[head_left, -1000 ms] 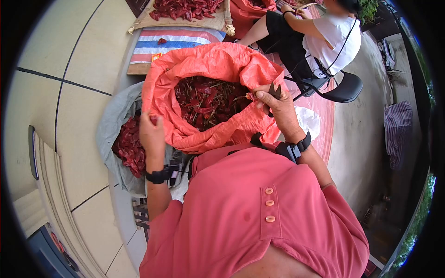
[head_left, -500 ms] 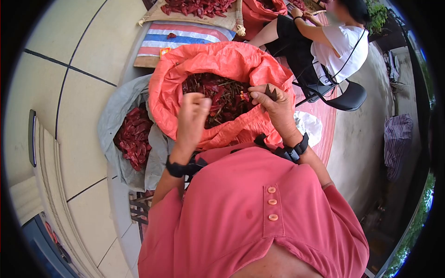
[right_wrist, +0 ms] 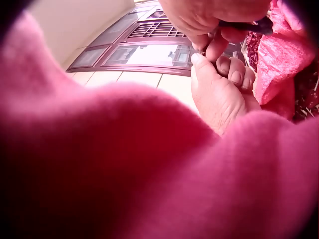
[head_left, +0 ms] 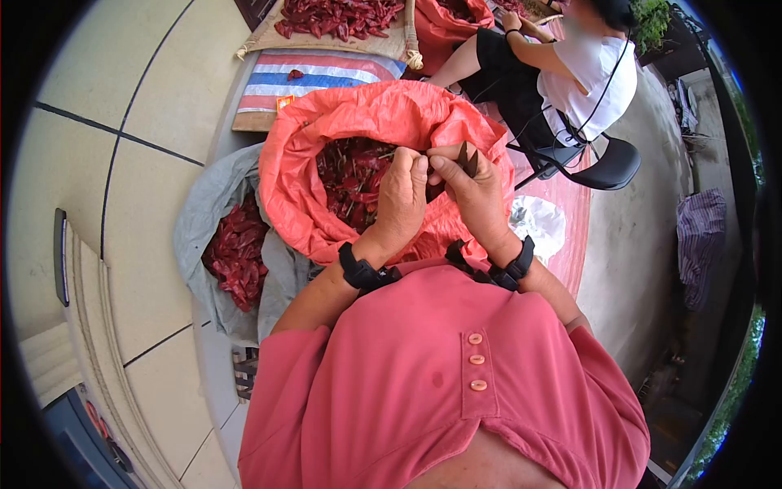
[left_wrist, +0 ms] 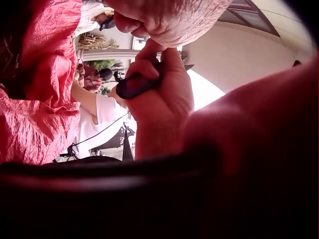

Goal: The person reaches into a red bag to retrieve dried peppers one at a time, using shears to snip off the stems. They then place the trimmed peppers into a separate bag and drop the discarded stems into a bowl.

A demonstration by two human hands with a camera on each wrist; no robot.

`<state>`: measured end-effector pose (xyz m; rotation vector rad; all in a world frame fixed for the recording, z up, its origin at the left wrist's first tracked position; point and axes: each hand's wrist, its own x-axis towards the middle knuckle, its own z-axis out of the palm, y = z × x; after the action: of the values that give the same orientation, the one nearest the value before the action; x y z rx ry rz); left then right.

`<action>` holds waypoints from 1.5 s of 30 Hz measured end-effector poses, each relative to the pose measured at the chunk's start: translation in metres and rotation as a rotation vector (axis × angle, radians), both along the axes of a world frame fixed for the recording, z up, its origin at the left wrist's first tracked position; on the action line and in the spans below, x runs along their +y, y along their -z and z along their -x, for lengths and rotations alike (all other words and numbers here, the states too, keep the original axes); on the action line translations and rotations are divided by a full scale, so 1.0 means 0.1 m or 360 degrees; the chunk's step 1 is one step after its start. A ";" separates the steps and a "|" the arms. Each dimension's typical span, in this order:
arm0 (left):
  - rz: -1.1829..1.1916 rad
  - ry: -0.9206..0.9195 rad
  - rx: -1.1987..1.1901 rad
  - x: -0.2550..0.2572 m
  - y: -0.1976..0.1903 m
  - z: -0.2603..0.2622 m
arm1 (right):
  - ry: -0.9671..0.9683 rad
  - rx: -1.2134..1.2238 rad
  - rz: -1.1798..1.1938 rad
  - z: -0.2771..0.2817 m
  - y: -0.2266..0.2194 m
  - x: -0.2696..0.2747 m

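My left hand (head_left: 401, 200) is over the right part of an orange-red woven sack (head_left: 289, 183), its thumb and fingertips meeting those of my right hand (head_left: 481, 204). Dried red chilies and pale stems (head_left: 349, 175) fill the sack. My right hand grips dark scissors (head_left: 467, 160); a black handle loop (left_wrist: 130, 90) curves over its fingers in the left wrist view. Between the two hands' fingertips, in the right wrist view, shows a small dark bit (right_wrist: 203, 50), apparently a dried chili, mostly hidden by the fingers.
Left of the sack stands a grey bag (head_left: 195, 216) holding stemless-looking red chilies (head_left: 236, 257). Behind lie a striped sheet (head_left: 318, 69) and a cloth tray of chilies (head_left: 338, 18). A person in a white shirt (head_left: 599, 77) sits on a black chair (head_left: 615, 163) at the upper right.
My left hand has moved from above the grey bag, across the sack's mouth, to my right hand's fingertips. The right hand keeps its grip on the scissors, staying over the sack's right side.
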<state>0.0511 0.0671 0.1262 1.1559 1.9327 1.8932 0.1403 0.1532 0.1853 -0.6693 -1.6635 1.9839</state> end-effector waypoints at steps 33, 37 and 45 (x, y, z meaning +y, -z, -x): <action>0.0798 -0.0040 0.0402 -0.98 1.32 0.65 | 0.0790 -0.1213 -0.0119 -2.33 2.74 1.05; 0.1155 0.0139 0.0473 -0.58 1.73 0.47 | 0.0702 -0.1413 -0.0060 -2.25 2.54 0.97; 0.1374 0.0078 0.0098 -0.53 1.69 0.56 | 0.0675 -0.1078 0.0086 -2.10 1.80 0.70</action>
<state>-0.0052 0.0144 -0.0425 0.9468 2.3278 0.7999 0.3501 0.2234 0.0054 -1.6980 -1.6156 1.5811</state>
